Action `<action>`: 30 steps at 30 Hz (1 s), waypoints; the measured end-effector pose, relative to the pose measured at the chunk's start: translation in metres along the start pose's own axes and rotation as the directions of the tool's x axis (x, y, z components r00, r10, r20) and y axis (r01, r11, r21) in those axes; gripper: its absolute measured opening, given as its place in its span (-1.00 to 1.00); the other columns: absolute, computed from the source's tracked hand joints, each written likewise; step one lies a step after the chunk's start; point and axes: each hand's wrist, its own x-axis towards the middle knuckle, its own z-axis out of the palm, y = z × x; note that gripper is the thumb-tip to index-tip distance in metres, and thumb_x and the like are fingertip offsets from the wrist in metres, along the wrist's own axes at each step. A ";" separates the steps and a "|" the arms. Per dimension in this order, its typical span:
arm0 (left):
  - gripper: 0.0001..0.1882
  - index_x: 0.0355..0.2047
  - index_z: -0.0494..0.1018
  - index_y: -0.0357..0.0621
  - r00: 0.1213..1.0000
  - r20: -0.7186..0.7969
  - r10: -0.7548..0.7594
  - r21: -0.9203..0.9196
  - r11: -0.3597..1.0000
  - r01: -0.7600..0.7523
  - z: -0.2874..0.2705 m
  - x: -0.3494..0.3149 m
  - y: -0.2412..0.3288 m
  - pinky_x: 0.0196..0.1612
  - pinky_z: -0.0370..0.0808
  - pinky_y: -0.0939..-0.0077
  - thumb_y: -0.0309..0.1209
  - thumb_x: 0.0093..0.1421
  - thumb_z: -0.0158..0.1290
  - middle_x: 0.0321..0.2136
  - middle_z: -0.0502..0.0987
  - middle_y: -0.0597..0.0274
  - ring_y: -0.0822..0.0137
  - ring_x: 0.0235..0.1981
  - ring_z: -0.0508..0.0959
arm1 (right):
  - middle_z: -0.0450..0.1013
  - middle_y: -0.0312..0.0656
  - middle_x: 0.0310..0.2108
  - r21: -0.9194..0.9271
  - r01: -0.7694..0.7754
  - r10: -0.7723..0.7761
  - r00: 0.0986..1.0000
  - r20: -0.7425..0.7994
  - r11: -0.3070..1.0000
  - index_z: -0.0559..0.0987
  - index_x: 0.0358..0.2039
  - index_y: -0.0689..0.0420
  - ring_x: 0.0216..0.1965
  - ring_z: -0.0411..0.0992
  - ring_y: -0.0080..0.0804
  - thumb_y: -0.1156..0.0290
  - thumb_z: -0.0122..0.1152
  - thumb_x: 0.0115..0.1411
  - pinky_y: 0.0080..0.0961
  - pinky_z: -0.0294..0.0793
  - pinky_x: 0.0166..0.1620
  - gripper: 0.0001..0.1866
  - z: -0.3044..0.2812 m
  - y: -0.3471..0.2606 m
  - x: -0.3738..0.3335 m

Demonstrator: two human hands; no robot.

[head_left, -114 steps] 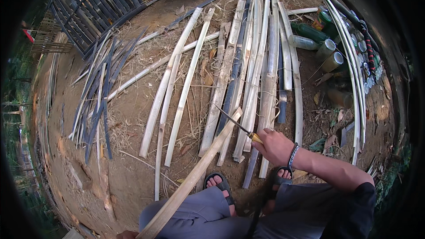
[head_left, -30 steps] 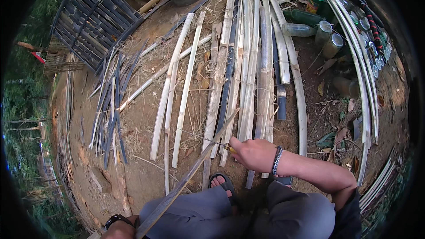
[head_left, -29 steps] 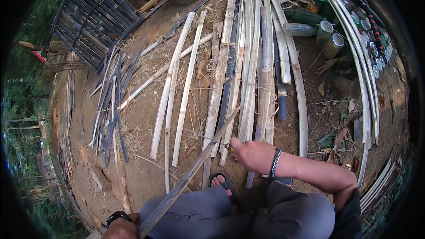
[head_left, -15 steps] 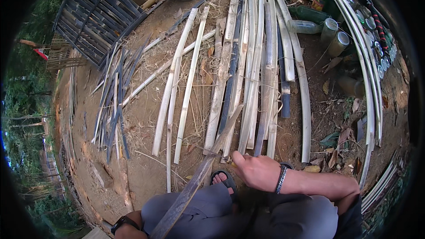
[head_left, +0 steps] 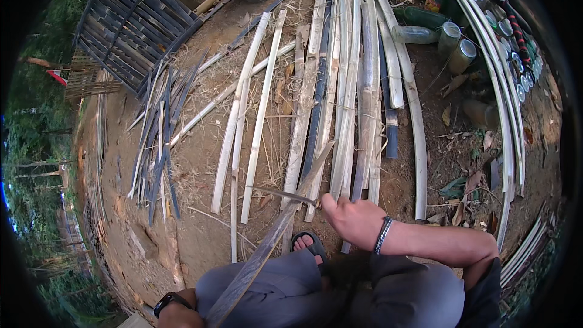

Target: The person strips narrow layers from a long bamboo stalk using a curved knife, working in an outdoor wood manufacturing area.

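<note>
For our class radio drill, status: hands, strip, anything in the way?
Right hand closed on knife, which crosses strip. Left hand by strip's lower end, grip unclear. Other strips beyond, none seen blocking.

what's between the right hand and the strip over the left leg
The head view shows part of the knife between the right hand and strip.

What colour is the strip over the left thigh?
The strip is grey, its far tip browner (head view).

Brn dirt grnd (head_left: 398,183), dk slatted panel (head_left: 130,27) upper L, trees (head_left: 30,130) far L
</note>
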 end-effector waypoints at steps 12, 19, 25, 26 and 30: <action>-0.51 -0.78 0.04 0.16 1.000 0.004 -0.007 0.006 1.000 0.007 -0.001 0.001 0.008 -0.65 -0.05 0.63 -0.26 0.30 -0.13 -0.77 0.06 0.55 0.59 -0.77 0.15 | 0.41 0.10 -0.69 0.166 -0.082 0.084 0.996 -0.003 0.983 0.22 -0.29 0.29 -0.60 0.46 0.10 0.33 -0.02 0.26 -0.10 0.47 -0.56 -0.73 0.020 0.031 0.007; -0.50 -0.79 0.02 0.16 0.999 -0.037 0.005 0.008 1.000 -0.004 -0.006 0.002 0.003 -0.66 -0.06 0.63 -0.25 0.28 -0.08 -0.79 0.05 0.55 0.59 -0.79 0.14 | 0.42 0.07 -0.69 0.145 -0.071 0.072 0.997 -0.008 0.987 0.22 -0.27 0.30 -0.59 0.47 0.08 0.28 -0.04 0.28 -0.10 0.47 -0.55 -0.70 0.014 0.034 0.014; -0.50 -0.80 0.04 0.14 0.999 -0.039 -0.004 -0.003 1.000 0.004 -0.005 -0.003 0.004 -0.67 -0.06 0.63 -0.25 0.28 -0.08 -0.79 0.06 0.54 0.59 -0.79 0.15 | 0.43 0.14 -0.64 0.198 0.040 -0.045 0.999 0.025 0.979 0.20 -0.28 0.27 -0.52 0.49 0.13 0.36 -0.10 0.27 -0.07 0.48 -0.47 -0.78 0.001 -0.001 0.004; -0.50 -0.80 0.04 0.14 0.999 -0.034 -0.006 -0.014 1.000 0.005 -0.008 -0.002 0.004 -0.66 -0.06 0.63 -0.26 0.28 -0.08 -0.79 0.06 0.54 0.59 -0.79 0.15 | 0.44 0.14 -0.64 0.145 0.054 -0.049 0.998 -0.041 0.988 0.20 -0.29 0.27 -0.52 0.49 0.13 0.36 -0.09 0.27 -0.06 0.48 -0.47 -0.77 0.005 0.007 0.008; -0.50 -0.80 0.06 0.13 1.000 -0.017 -0.016 -0.025 1.000 0.016 -0.006 0.003 0.005 -0.66 -0.07 0.63 -0.27 0.28 -0.08 -0.79 0.06 0.54 0.59 -0.79 0.14 | 0.44 0.13 -0.65 0.150 -0.122 0.130 0.991 -0.041 0.981 0.20 -0.27 0.29 -0.54 0.48 0.13 0.35 -0.08 0.27 -0.08 0.48 -0.49 -0.76 0.014 0.049 0.035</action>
